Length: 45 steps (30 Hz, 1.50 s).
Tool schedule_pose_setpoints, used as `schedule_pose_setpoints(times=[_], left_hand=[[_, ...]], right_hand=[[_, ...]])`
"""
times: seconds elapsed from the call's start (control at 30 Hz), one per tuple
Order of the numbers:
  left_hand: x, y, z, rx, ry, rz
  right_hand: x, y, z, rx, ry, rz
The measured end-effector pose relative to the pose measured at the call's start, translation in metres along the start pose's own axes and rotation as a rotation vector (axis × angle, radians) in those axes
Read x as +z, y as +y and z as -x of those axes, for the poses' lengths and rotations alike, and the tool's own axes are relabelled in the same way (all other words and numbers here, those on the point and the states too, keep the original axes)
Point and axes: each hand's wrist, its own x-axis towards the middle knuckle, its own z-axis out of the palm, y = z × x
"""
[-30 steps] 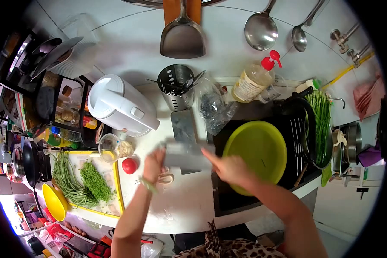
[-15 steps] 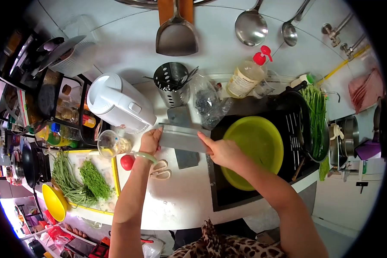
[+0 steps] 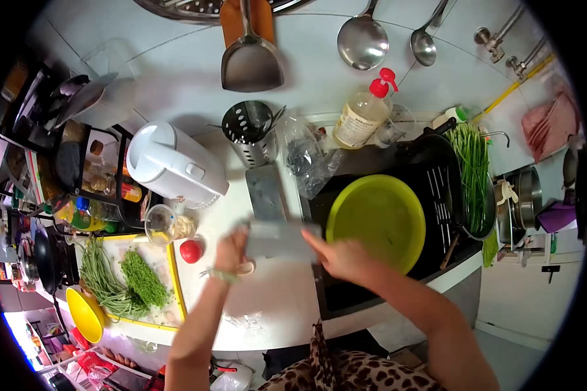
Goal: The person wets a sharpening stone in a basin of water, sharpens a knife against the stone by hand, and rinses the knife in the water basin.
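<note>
Grasps a broad, flat, grey metal blade [image 3: 277, 241] with the left hand [image 3: 230, 249] at one end and the right hand [image 3: 346, 259] at the other. Holds it crosswise over a long, grey, rectangular slab [image 3: 266, 192] on the white countertop [image 3: 267, 306], touching or just above, cannot tell which, between a round red tomato [image 3: 191, 251] and a lime-green plastic basin [image 3: 378, 215]. Cannot make out print on the cream label [image 3: 357, 126] of a clear, red-pumped plastic bottle [image 3: 374, 106].

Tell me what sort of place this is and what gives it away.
Most likely a kitchen, perhaps a home one: a large ladle hangs on the wall, a white kettle stands on the counter, and chopped greens lie on a yellow-edged board.
</note>
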Motion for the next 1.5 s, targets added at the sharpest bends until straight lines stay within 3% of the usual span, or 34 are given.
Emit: schedule_pose_setpoints(times=[0.03,0.1,0.17,0.2,0.23,0.3,0.37,0.4,0.43,0.47,0.5,0.57,0.67,0.7,0.77,0.8,0.83,0.9,0.97,1.0,1.07,1.1,1.17,1.23,1.3,1.4,1.47,1.5], left_hand=[[0.007,-0.015,0.019,0.011,0.050,-0.170],[0.017,-0.001,0.052,-0.164,0.042,-0.085],[0.004,-0.008,0.014,-0.033,0.029,0.059],[-0.007,0.000,-0.010,0.158,0.019,-0.026],[-0.015,0.008,-0.039,0.051,0.022,0.080],[-0.016,0.041,-0.043,0.072,0.064,0.063],[-0.011,0.022,-0.013,0.016,0.037,0.023],[-0.005,-0.001,0.005,0.130,0.068,-0.081],[0.007,-0.006,0.031,0.025,0.112,-0.103],[0.009,-0.018,0.042,-0.104,0.081,-0.100],[0.016,-0.007,0.053,-0.100,0.105,-0.029],[0.005,-0.030,0.013,0.016,0.117,0.128],[-0.017,0.021,-0.039,0.173,0.157,-0.032],[-0.019,0.033,-0.037,0.107,0.113,0.068],[-0.022,-0.017,-0.041,0.211,0.108,-0.055],[-0.012,0.005,0.005,0.083,0.085,-0.085],[-0.007,-0.027,0.016,0.082,0.092,-0.045],[0.006,-0.022,0.052,-0.165,0.104,-0.011],[-0.002,-0.024,0.028,-0.044,0.139,-0.049],[-0.009,-0.009,0.008,0.078,0.125,0.003],[-0.022,0.026,-0.030,0.094,0.153,-0.021],[-0.025,0.028,-0.042,0.049,0.151,0.063],[-0.024,0.009,-0.027,0.001,0.106,0.015],[-0.006,-0.026,0.012,0.193,0.152,-0.066],[0.008,-0.031,0.047,-0.107,0.121,0.038],[-0.006,-0.013,0.010,0.056,0.157,0.069],[-0.020,0.017,-0.029,0.107,0.201,0.035],[-0.024,0.028,-0.033,0.074,0.170,0.082]], right_hand=[[0.008,-0.003,0.024,-0.024,-0.020,0.047],[0.035,0.008,0.036,-0.145,0.099,-0.024],[0.022,0.014,0.002,-0.047,0.006,-0.061],[-0.003,0.006,-0.019,-0.071,0.106,0.002],[-0.014,0.007,-0.045,-0.101,0.168,0.004],[-0.013,0.011,-0.067,-0.194,0.289,-0.031],[-0.012,0.001,-0.034,-0.041,0.058,-0.020],[-0.011,-0.004,-0.011,0.019,-0.077,-0.006],[-0.002,-0.004,0.011,-0.006,-0.123,0.028],[0.025,0.009,0.022,-0.131,0.025,0.010],[0.031,0.010,0.022,-0.255,0.175,-0.007],[0.005,0.006,-0.005,-0.037,-0.062,0.014],[-0.020,0.007,-0.066,-0.152,0.158,0.001],[-0.023,0.008,-0.072,-0.175,0.192,-0.014],[-0.017,0.001,-0.047,-0.113,0.113,0.004],[-0.019,-0.009,-0.024,0.015,-0.076,-0.029],[-0.007,-0.006,-0.004,-0.020,-0.139,0.039],[0.025,0.007,0.016,-0.234,0.062,-0.046],[0.002,0.002,-0.006,-0.042,-0.136,-0.002],[-0.015,-0.001,-0.030,-0.045,-0.065,0.020],[-0.022,0.008,-0.073,-0.192,0.187,0.043],[-0.023,0.009,-0.079,-0.219,0.203,-0.026],[-0.023,0.001,-0.055,-0.129,0.073,-0.020],[-0.002,0.000,-0.013,-0.055,-0.093,0.004],[0.023,0.008,0.012,-0.176,0.003,0.009],[-0.016,-0.001,-0.033,-0.049,-0.096,-0.052],[-0.024,0.007,-0.080,-0.197,0.144,0.066],[-0.026,0.009,-0.084,-0.249,0.157,-0.057]])
